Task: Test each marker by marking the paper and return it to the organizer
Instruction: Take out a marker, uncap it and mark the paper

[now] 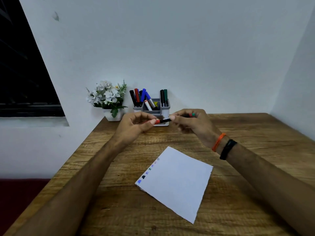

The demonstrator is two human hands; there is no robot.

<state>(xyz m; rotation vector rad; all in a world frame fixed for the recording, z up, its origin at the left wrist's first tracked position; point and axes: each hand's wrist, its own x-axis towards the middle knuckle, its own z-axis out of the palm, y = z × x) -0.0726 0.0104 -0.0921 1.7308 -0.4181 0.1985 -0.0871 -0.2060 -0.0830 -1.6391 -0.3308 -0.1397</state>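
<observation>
head view, centre of frame: left hand [136, 125] pinching red cap [157, 121], right hand [189, 124] gripping marker [166, 120] barrel, just before organizer [151, 109]. likely uncapping or recapping; cannot tell which. paper [177, 181] at lower centre, marked along left edge.

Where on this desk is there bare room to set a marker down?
Bare wood lies right of the paper toward the desk's right edge, and between the paper and the near edge. The back is crowded: flower pot, organizer, and both hands holding a marker.
</observation>
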